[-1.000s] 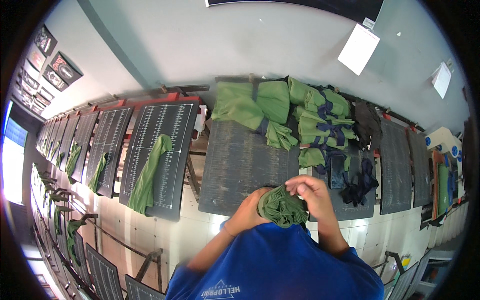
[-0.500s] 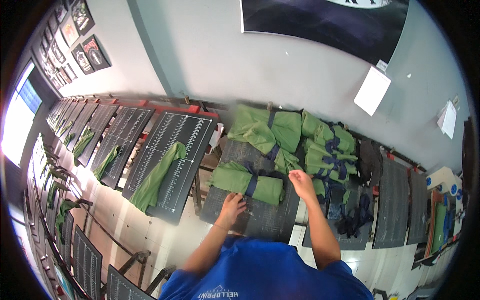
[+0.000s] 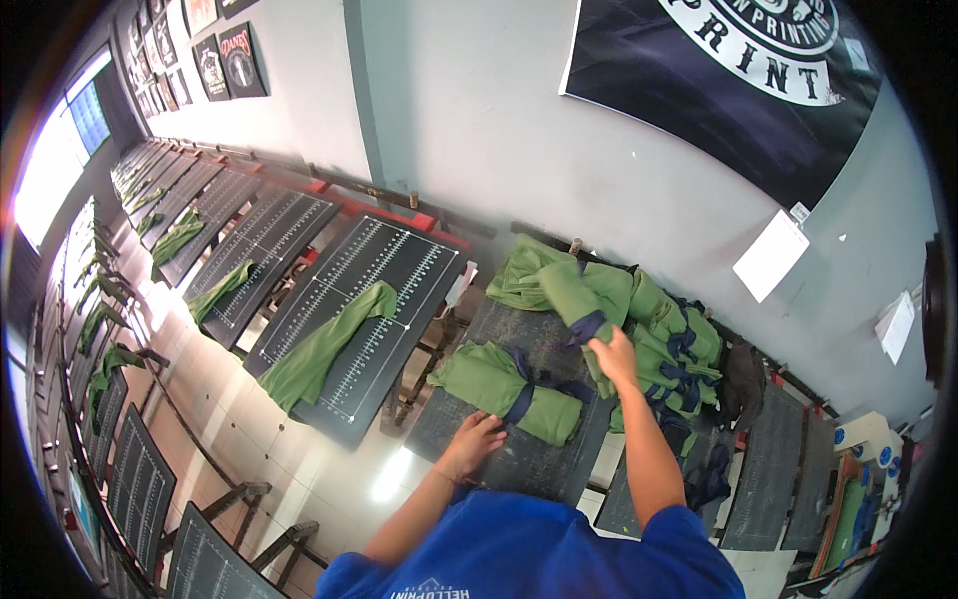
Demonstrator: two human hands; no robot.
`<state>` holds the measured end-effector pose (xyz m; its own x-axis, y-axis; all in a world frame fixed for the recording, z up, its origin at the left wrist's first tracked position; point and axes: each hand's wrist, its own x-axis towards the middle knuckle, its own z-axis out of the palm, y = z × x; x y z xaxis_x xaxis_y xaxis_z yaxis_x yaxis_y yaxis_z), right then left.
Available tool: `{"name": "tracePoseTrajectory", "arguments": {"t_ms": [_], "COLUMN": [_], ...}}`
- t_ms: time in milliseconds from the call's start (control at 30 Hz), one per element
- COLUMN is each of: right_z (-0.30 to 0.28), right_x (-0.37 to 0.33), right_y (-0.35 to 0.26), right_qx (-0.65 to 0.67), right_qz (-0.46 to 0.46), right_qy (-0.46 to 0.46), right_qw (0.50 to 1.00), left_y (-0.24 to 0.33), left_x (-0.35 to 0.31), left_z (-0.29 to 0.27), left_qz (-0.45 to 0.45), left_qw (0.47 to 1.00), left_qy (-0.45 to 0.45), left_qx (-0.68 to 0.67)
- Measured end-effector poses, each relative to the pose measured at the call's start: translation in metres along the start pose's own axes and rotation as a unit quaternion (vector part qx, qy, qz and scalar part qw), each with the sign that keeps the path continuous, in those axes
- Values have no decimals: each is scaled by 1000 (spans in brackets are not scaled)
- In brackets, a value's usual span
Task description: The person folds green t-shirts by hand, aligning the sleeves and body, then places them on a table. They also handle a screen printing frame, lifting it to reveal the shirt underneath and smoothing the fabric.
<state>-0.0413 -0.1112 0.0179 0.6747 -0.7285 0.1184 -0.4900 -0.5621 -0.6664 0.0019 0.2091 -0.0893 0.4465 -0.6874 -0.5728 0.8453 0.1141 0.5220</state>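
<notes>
A rolled green cloth bundle with a dark navy tie [image 3: 469, 377] lies across the dark board in front of me. My left hand [image 3: 473, 445] rests at its near edge, fingers loosely stretched out and lightly touching the board or the cloth. My right hand [image 3: 613, 356] is closed on the end of another green cloth bundle [image 3: 567, 292], near its navy band. That bundle slants over a wider green cloth piece [image 3: 517, 275] at the back of the board. My fingers hide part of the gripped end.
More green bundles with navy ties [image 3: 689, 349] are piled to the right, beside a dark cloth [image 3: 742, 384]. On the left, boards with printed rulers carry green strips [image 3: 334, 349]. A grey wall [image 3: 469, 130] stands behind. Metal frames [image 3: 249, 499] jut out at lower left.
My right hand has moved up and away from me and now grips a green bundle, which has shifted in place. The left hand stays at the near bundle. The view has tilted and turned.
</notes>
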Motion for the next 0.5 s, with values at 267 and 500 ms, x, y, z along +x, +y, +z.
{"name": "tracePoseTrajectory", "arguments": {"t_ms": [267,500], "right_z": [-102,-76], "right_x": [-154,-229], "right_y": [9,-6], "right_qx": [563,640], "right_qz": [330,339], "right_qy": [-9,18], "right_qw": [758,689], "left_y": [31,84], "left_x": [54,-16], "left_z": [65,144], "left_qz": [46,179], "left_qw": [998,911], "left_qy": [-26,-270], "left_qx": [17,254]}}
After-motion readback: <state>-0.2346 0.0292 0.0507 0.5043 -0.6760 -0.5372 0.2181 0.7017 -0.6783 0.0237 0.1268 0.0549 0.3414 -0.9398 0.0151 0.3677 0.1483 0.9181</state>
